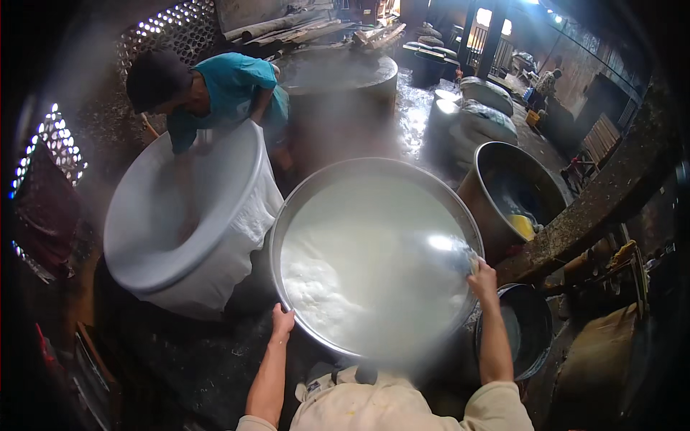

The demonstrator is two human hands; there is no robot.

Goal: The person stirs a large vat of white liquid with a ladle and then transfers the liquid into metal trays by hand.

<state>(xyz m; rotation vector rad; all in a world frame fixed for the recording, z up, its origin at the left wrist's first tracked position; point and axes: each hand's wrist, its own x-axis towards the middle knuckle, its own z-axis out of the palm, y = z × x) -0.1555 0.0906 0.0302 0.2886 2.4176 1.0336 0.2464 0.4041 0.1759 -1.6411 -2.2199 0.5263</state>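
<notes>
A wide round metal pan (374, 215) of cloudy, pale liquid fills the middle, with foamy white patches at its left. My left hand (282, 321) grips its lower-left rim, fingers closed over the edge. My right hand (483, 280) is closed at the right rim, by a greyish bit that I cannot make out clearly. Steam blurs parts of the liquid. To the left, a co-worker in a teal shirt (230, 82) leans over a tub lined with white cloth (244, 230), one arm reaching down into it.
A tall vat (338, 108) stands behind the pan. At right are a metal pot (489, 208) holding something yellow, a smaller basin (517, 366), stacked sacks (485, 126) and a curved ledge (589, 201). Another person (543, 93) is far back. Logs (266, 25) lie at the rear.
</notes>
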